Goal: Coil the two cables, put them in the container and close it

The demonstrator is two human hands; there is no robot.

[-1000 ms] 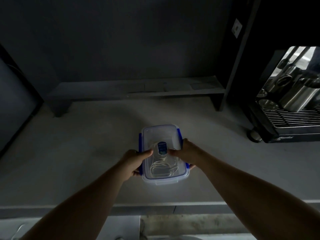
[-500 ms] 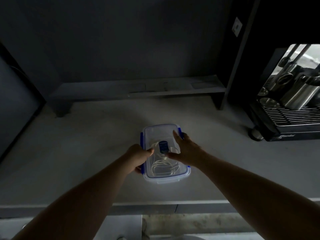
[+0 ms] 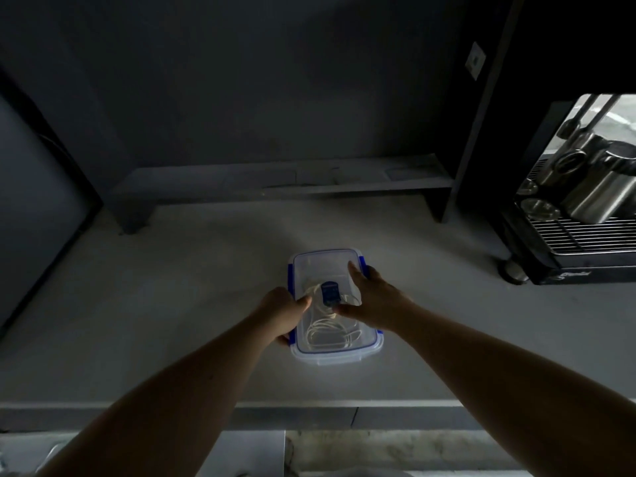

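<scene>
**Two cables are inside, and only the closing remains**

Both cables [image 3: 327, 330] are seen through the clear lid [image 3: 321, 270] as pale loops lying in the container [image 3: 339, 356], so the coiling and the putting in can be judged as done. The loops are gathered mostly in the near half of the box; where one cable ends and the other begins cannot be told in this dim light. The container stands on the grey surface [image 3: 172, 321], near its front edge and well apart from the coffee machine [image 3: 581, 215] at the right.

The lid is laid on top and seems to sit straight along the blue rim. A small blue piece [image 3: 330, 293] is seen in the middle of it.

The left hand [image 3: 284, 313] is curled against the left long side, its thumb lies on the lid, and the other fingers [image 3: 282, 340] are folded around the edge where a blue clip [image 3: 292, 335] is. The right hand [image 3: 373, 301] is spread flat and open on the lid; the thumb points toward the blue piece, one finger reaches far along the right edge, and nothing is enclosed by it. The lid is probably being pressed down.

Whether the side clips are already snapped cannot be told. What is left, by this judgement, is to lock the clips all round and to check the seal.
</scene>
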